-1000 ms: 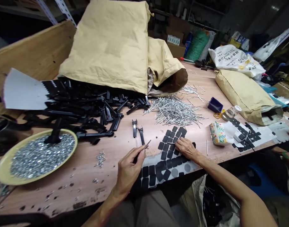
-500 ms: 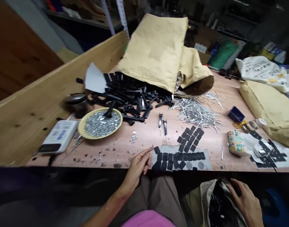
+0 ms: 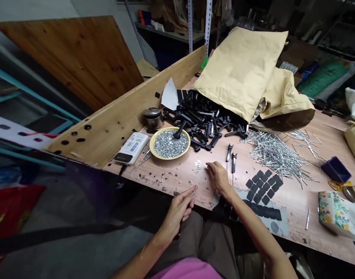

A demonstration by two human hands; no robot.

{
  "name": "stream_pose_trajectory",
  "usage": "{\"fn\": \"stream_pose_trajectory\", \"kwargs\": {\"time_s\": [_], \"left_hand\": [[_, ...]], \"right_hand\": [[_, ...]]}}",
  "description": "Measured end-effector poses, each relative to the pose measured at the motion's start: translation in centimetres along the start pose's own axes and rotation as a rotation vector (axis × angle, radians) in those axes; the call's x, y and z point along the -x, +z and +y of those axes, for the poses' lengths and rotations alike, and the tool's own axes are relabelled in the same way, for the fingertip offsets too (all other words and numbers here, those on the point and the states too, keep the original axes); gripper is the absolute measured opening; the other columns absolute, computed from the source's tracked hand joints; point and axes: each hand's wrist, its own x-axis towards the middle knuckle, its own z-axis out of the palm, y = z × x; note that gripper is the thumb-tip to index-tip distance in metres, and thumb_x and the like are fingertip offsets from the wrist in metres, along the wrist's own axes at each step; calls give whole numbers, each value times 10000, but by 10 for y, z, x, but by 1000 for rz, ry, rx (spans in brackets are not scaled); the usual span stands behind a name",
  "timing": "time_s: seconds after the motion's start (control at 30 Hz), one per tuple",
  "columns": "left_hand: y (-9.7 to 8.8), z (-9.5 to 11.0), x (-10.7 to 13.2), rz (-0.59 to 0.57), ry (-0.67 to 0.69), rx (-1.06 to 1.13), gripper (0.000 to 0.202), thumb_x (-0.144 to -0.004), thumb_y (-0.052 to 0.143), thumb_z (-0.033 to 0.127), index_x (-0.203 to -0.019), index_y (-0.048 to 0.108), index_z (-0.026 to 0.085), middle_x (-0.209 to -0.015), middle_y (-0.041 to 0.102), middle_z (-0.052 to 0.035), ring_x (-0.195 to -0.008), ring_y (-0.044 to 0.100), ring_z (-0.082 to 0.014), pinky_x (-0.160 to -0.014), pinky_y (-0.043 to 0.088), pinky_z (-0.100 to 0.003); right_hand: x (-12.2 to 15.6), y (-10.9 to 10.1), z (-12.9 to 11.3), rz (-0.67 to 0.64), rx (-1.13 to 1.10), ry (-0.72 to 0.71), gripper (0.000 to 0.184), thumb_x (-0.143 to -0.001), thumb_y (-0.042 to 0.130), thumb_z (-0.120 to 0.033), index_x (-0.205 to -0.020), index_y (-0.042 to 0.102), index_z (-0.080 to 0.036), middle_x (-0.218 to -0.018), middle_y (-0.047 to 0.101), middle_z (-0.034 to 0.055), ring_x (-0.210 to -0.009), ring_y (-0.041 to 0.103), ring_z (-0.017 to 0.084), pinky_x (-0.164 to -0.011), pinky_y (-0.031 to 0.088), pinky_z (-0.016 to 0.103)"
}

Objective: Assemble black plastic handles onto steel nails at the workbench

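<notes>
Fingers (image 3: 186,195) of the left hand (image 3: 177,209) pinch a thin metal pin (image 3: 194,189) at the near edge of the table (image 3: 299,197), its long axis slanting far-right, while the right hand (image 3: 220,177) lies loosely open on the wood, holding nothing. From a big paper sack (image 3: 244,66) far right, black plastic parts (image 3: 203,120) spill toward a yellow dish (image 3: 169,158) of metal bits. A small shiny heap (image 3: 197,166) sits just left of the right fingertips (image 3: 210,166), nearer that hand.
</notes>
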Motion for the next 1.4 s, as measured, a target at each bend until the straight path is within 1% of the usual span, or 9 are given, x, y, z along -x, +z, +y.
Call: {"fn": "stream_pose_trajectory", "kwargs": {"time_s": [0.23,0.43,0.6,0.73,0.93,1.13,1.2,1.33,1.4], "left_hand": [[-13,13,-10,11,-4,72,599,-648,681,341,-1203,590,134,-529,416,86,-354,201,5,-361,97,-164],[-14,25,-14,-6,-13,101,598,-645,693,350,-1188,596,121,-516,406,88,-356,219,2,-363,86,-161],[-7,32,-15,-57,-48,112,650,-655,681,345,-1250,539,126,-512,397,98,-346,204,4,-356,89,-160],[3,33,-13,-160,-34,90,640,-624,707,401,-1197,581,144,-524,399,98,-353,206,10,-361,85,-157],[15,29,-11,-252,11,37,657,-607,713,472,-1167,605,146,-527,390,100,-355,187,14,-371,66,-167],[19,23,-12,-275,9,4,669,-618,711,483,-1184,595,145,-529,389,99,-356,184,7,-364,77,-174],[21,21,-11,-282,11,-2,716,-599,716,506,-1206,583,150,-533,391,99,-359,179,7,-363,78,-173],[24,14,-8,-262,53,-61,755,-617,690,546,-1255,550,166,-540,368,98,-374,175,1,-375,69,-170],[25,12,-7,-254,77,-98,730,-643,670,547,-1256,550,168,-534,347,99,-379,177,-4,-381,63,-170]], "right_hand": [[-38,0,-24,-274,225,114,243,-939,416,-294,-1016,643,-252,-1033,624,47,-924,580,182,-666,410,255],[-41,7,-29,-235,272,165,235,-917,379,-167,-953,611,-184,-1012,604,89,-860,560,194,-639,397,275],[-20,4,-23,43,-269,114,116,-846,460,-208,-827,574,-192,-830,604,29,-719,550,147,-645,423,254],[5,-5,-27,192,-769,201,120,-773,573,-302,-824,546,-197,-737,603,-8,-633,556,122,-605,454,243],[26,-13,-32,252,-1016,237,195,-731,650,-337,-801,525,-205,-722,615,-7,-627,612,125,-623,514,256],[39,-17,-25,315,-899,137,105,-789,587,-266,-847,522,-208,-744,650,10,-647,650,135,-625,549,260],[45,-19,-22,362,-725,5,41,-825,539,-211,-866,548,-207,-769,668,25,-691,656,143,-650,553,272],[55,-24,-16,451,-387,-385,172,-863,469,-103,-900,608,-198,-861,696,75,-805,650,174,-701,544,309],[58,-27,-13,455,-346,-424,191,-879,458,-99,-935,619,-185,-864,696,87,-807,648,175,-696,543,303]]}}
